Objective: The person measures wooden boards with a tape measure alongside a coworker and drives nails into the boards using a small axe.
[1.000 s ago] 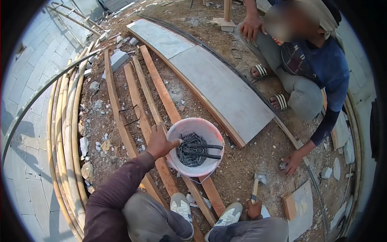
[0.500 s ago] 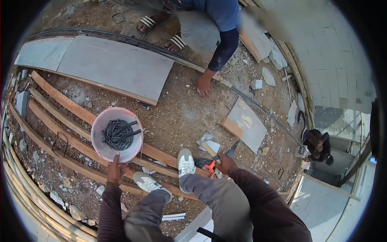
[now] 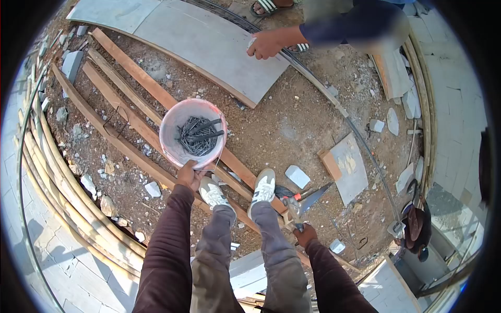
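My left hand point(image 3: 191, 176) grips the lower rim of a pinkish-white bucket point(image 3: 168, 128). Inside the bucket are many dark nails point(image 3: 195, 143) and a black two-pronged tool handle point(image 3: 206, 130). Around the handle of a hammer point(image 3: 293, 211), my right hand point(image 3: 306, 235) is closed, just beyond my right shoe point(image 3: 264, 188). A saw point(image 3: 316, 197) with a dark blade lies on the ground close to the hammer head. Long wooden strips point(image 3: 133, 62) run under the bucket and beside my shoes.
A co-worker's hand point(image 3: 269, 44) is over a large grey panel point(image 3: 209, 47). A small panel point(image 3: 350, 167) with a wood block lies at right. Bamboo poles point(image 3: 68, 193) line the left. Another person point(image 3: 416, 227) is at far right. White stone pieces point(image 3: 297, 176) are scattered about.
The view has swung. The co-worker's hand has risen from the ground to over the large panel. My right hand, with the hammer, has moved back towards me; my left still holds the bucket.
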`<move>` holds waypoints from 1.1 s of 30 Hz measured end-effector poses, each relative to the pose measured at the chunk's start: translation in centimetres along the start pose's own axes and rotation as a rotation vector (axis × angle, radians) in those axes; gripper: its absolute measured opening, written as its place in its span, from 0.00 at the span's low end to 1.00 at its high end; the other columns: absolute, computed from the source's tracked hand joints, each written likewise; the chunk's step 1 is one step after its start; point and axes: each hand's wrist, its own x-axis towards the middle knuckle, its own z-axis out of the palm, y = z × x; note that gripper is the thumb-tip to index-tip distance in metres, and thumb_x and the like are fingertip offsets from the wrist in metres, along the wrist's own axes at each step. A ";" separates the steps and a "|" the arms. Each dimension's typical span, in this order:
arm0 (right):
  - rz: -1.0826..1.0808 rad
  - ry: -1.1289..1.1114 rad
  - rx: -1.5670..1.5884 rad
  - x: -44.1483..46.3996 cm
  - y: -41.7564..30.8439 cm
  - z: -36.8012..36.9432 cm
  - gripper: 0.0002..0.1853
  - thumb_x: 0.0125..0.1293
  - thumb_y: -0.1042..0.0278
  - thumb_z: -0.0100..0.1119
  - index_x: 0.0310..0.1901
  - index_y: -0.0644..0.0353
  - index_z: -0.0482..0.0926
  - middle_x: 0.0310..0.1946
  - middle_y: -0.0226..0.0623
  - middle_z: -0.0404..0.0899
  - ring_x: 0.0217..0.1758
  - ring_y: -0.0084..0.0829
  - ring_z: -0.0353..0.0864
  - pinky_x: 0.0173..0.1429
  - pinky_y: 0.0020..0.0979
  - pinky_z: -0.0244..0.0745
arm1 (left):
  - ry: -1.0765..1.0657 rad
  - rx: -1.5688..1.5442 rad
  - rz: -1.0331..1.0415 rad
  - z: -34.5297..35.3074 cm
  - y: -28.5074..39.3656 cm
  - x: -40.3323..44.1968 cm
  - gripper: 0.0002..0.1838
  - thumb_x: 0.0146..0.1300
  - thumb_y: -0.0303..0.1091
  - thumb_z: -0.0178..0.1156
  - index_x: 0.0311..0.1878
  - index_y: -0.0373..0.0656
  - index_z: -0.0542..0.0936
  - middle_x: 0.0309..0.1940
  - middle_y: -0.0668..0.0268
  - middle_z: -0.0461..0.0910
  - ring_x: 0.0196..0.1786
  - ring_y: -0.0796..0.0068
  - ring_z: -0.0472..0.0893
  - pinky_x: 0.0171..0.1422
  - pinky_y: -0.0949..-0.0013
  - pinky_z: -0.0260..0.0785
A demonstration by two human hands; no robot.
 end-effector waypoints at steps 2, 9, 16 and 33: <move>0.057 0.000 -0.027 -5.3 2.8 -1.2 0.26 0.56 0.47 0.68 0.42 0.66 0.82 0.38 0.57 0.84 0.46 0.56 0.83 0.51 0.47 0.76 | -0.066 0.034 -0.095 -2.5 -0.4 -2.7 0.14 0.69 0.26 0.50 0.55 0.35 0.71 0.49 0.55 0.81 0.46 0.59 0.86 0.52 0.57 0.84; -0.134 -0.183 -0.398 -13.3 10.1 -7.0 0.23 0.73 0.47 0.49 0.51 0.57 0.84 0.46 0.54 0.84 0.50 0.53 0.83 0.54 0.49 0.77 | -0.003 -0.010 -0.138 -8.6 -1.3 -20.8 0.15 0.68 0.28 0.52 0.56 0.33 0.71 0.51 0.52 0.81 0.49 0.56 0.85 0.52 0.51 0.84; -0.010 0.048 -0.179 -18.0 -9.4 -17.7 0.30 0.60 0.43 0.62 0.49 0.66 0.82 0.44 0.57 0.84 0.52 0.54 0.83 0.57 0.46 0.76 | 0.124 -0.142 -0.142 -16.9 -0.8 -34.6 0.18 0.67 0.28 0.52 0.59 0.34 0.71 0.52 0.50 0.81 0.51 0.50 0.84 0.56 0.49 0.81; -0.317 0.064 -0.467 -18.3 -29.9 -26.6 0.29 0.59 0.41 0.65 0.41 0.67 0.82 0.39 0.57 0.84 0.47 0.55 0.84 0.53 0.48 0.76 | 0.268 -0.591 0.201 -25.6 0.9 -51.1 0.12 0.61 0.31 0.55 0.49 0.42 0.75 0.48 0.58 0.83 0.51 0.59 0.84 0.59 0.53 0.78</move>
